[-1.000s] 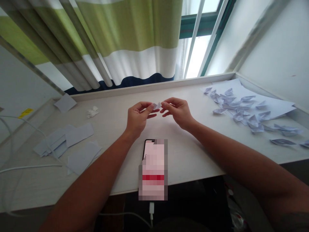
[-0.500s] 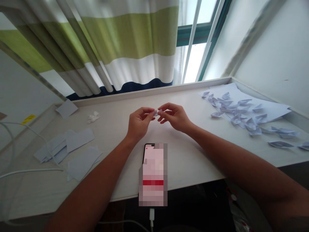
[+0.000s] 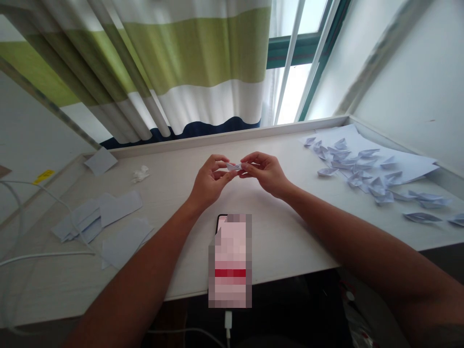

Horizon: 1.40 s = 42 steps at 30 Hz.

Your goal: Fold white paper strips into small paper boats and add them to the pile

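Between my two hands, above the middle of the table, is a small folded white paper boat point(image 3: 233, 166). My right hand point(image 3: 266, 171) pinches its right end between thumb and fingers. At its left end is my left hand point(image 3: 212, 179), with the thumb below the paper and the fingertips at its upper edge; the other fingers are a little apart. The fingers cover part of the boat. Several finished-looking paper boats point(image 3: 377, 186) lie in a loose group on the right side of the table, some on flat white sheets point(image 3: 409, 157).
A phone point(image 3: 230, 261) with a charging cable point(image 3: 228, 321) lies at the table's front edge. On the left are loose paper pieces point(image 3: 121, 208), a crumpled paper point(image 3: 140, 174), a square sheet point(image 3: 101, 161) and white cables point(image 3: 47, 258). A striped curtain point(image 3: 195, 53) hangs behind the table.
My left fingers have loosened and spread a little, and more of the paper boat shows between my hands. My right hand has shifted slightly and keeps its pinch.
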Available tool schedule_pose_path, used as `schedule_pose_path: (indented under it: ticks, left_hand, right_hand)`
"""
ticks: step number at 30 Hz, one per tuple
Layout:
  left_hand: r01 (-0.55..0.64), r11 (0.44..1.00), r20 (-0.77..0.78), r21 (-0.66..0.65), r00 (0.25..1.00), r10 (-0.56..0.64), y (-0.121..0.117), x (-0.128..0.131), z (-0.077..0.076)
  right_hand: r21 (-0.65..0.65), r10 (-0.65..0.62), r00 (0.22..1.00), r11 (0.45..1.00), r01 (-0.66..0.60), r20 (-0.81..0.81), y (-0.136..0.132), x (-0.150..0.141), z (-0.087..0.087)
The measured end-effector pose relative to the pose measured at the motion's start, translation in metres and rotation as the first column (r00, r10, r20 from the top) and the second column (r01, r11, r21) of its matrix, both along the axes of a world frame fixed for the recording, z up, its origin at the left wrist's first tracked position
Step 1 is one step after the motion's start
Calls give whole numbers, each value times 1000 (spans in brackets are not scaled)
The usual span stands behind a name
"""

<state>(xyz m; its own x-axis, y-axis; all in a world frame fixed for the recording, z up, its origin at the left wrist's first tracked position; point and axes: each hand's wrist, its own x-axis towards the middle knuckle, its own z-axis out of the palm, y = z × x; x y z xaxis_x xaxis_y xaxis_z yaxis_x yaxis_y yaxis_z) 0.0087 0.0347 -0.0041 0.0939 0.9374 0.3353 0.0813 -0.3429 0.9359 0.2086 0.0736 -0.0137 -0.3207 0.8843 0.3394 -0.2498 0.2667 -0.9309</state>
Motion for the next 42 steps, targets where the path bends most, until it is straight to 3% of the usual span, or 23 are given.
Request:
schedule_pose_path:
  ticks: [7, 15, 21, 26, 31, 38, 42]
  left_hand:
    - [11, 1000, 7, 22, 1000, -11, -3, 0, 2]
    - [-34, 995, -153, 90, 987, 48, 4, -5, -6]
    - [-113, 985, -45, 129, 992, 119, 4, -3, -7]
    - [-96, 993, 73, 75, 993, 91, 2, 1, -2]
    - [-67, 998, 82, 14, 994, 66, -1, 3, 0]
    - [-58, 995, 150, -86, 986, 71, -3, 5, 4]
    - [-35, 994, 66, -101, 997, 42, -2, 3, 2]
  right_hand:
    - [60, -12, 1000, 998, 10, 26, 0, -1, -1]
    - [158, -107, 991, 983, 94, 77, 3, 1, -7]
    - [175, -145, 989, 975, 140, 17, 4, -3, -8]
    - [152, -73, 996, 986, 65, 44, 0, -2, -5]
    - [148, -38, 985, 989, 13, 166, -2, 1, -2]
    - [128, 38, 998, 991, -44, 49, -1, 1, 0]
    - [93, 66, 989, 993, -79, 134, 1, 3, -2]
